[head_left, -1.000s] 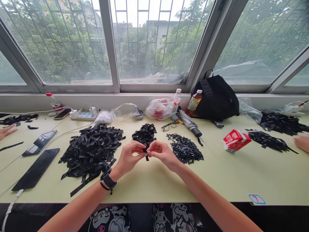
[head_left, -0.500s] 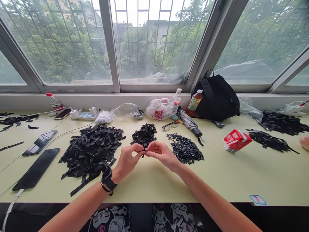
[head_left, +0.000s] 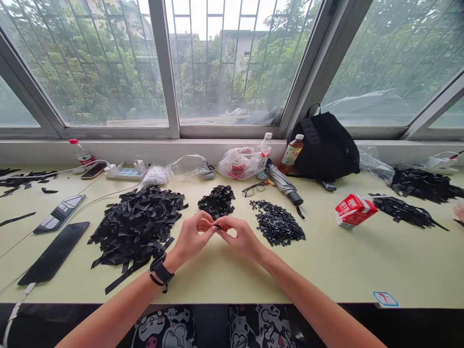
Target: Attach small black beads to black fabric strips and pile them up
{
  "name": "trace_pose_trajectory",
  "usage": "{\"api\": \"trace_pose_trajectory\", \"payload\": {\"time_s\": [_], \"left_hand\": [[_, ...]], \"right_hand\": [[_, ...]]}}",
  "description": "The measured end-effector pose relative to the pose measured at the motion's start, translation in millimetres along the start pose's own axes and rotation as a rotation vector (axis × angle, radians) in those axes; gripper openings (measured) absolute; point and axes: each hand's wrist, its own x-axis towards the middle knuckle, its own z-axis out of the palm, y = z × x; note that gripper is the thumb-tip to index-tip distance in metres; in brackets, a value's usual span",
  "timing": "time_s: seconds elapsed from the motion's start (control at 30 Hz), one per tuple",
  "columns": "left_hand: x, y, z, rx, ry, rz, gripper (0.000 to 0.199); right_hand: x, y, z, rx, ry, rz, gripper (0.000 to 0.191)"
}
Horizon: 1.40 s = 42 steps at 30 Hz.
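My left hand (head_left: pixel 192 239) and my right hand (head_left: pixel 245 238) meet fingertip to fingertip over the table. Between them they pinch a small black strap piece (head_left: pixel 217 227), mostly covered by the fingers. A large heap of cut black strap pieces (head_left: pixel 136 224) lies to the left, beside my left wrist. Just beyond my fingertips is a smaller pile of black pieces (head_left: pixel 217 199). To the right of my right hand spreads a pile of tiny shiny black parts (head_left: pixel 281 224), which look like rings or small buckles.
On the right lies a red-and-white carton (head_left: pixel 354 211), with more black strips (head_left: pixel 406 211) behind it. A folded umbrella (head_left: pixel 284 184), glasses (head_left: pixel 255 189) and a black bag (head_left: pixel 324 145) line the back. Phones (head_left: pixel 60 214) lie left. Another person's hand (head_left: pixel 459 211) shows at the right edge.
My right fingers have curled in closer around the black strap piece, and less of it shows below the fingertips. At the right edge, the other person's hand has shifted slightly.
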Motion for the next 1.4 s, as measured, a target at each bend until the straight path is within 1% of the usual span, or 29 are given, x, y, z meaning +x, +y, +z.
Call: {"api": "trace_pose_trajectory", "payload": {"time_s": [0.1,0.13,0.2,0.23,0.27,0.3,0.37,0.4,0.43,0.47,0.5,0.53,0.63,0.73,0.83,0.9,0.97,1.03,1.1,1.13,1.17,1.23,1.3,1.4], "left_hand": [[-2,7,-3.7,0.043,-0.054,-0.034,0.015],[-4,10,-6.9,0.101,-0.055,-0.033,0.015],[-9,16,-18.0,0.269,-0.045,-0.023,0.014],[-13,19,-26.1,0.372,-0.039,-0.022,0.015],[-17,21,-36.0,0.481,-0.030,-0.031,0.016],[-21,22,-47.5,0.595,-0.004,-0.051,0.018],[-30,23,-73.7,0.821,0.089,-0.125,0.020],[-34,23,-87.3,0.932,0.138,-0.167,0.021],[-38,22,-100.6,1.028,0.176,-0.205,0.022],[-40,20,-112.9,1.112,0.213,-0.244,0.024],[-42,18,-123.8,1.186,0.234,-0.284,0.026],[-43,15,-133.2,1.234,0.229,-0.321,0.027],[-41,8,-151.8,1.229,0.179,-0.395,0.023],[-38,5,-161.9,1.137,0.159,-0.441,0.021],[-40,9,-170.7,1.045,0.190,-0.437,0.023],[-43,16,-175.7,0.997,0.237,-0.411,0.025],[-47,29,-177.4,0.958,0.316,-0.371,0.026],[-49,45,-173.1,0.883,0.403,-0.305,0.027],[-47,62,-161.9,0.709,0.466,-0.206,0.024],[-44,69,-154.2,0.571,0.463,-0.133,0.020],[-40,75,-145.6,0.432,0.443,-0.069,0.017],[-30,82,-127.7,0.205,0.386,-0.024,0.015],[-16,82,-111.4,0.003,0.323,-0.045,0.017],[6,74,-91.4,-0.263,0.161,-0.137,0.016]], "right_hand": [[-3,0,-4,-0.074,-0.027,-0.019,0.012],[-4,1,-6,-0.064,-0.077,-0.001,0.011],[-5,3,-9,-0.010,-0.216,0.050,0.011],[-5,5,-10,0.021,-0.241,0.067,0.012],[-5,6,-10,0.044,-0.217,0.072,0.016],[-4,8,-10,0.048,-0.152,0.063,0.025],[-2,11,-10,-0.020,0.014,0.015,0.054],[-1,12,-11,-0.086,0.052,-0.010,0.065],[0,12,-12,-0.158,0.052,-0.030,0.072],[0,13,-13,-0.222,0.036,-0.042,0.073],[0,12,-15,-0.268,0.024,-0.050,0.070],[0,12,-17,-0.298,0.021,-0.054,0.065],[0,11,-22,-0.343,0.044,-0.056,0.054],[1,11,-26,-0.364,0.067,-0.040,0.043],[2,12,-30,-0.364,0.088,-0.017,0.032],[3,12,-34,-0.387,0.121,-0.022,0.025],[5,13,-42,-0.431,0.177,-0.031,0.019],[6,16,-54,-0.481,0.266,-0.017,0.017],[7,21,-70,-0.529,0.374,0.025,0.019],[8,26,-80,-0.554,0.427,0.051,0.020],[7,30,-89,-0.586,0.466,0.078,0.021],[6,39,-107,-0.669,0.478,0.137,0.019],[3,45,-120,-0.739,0.422,0.209,0.018],[-2,48,-127,-0.768,0.290,0.286,0.016]]}}
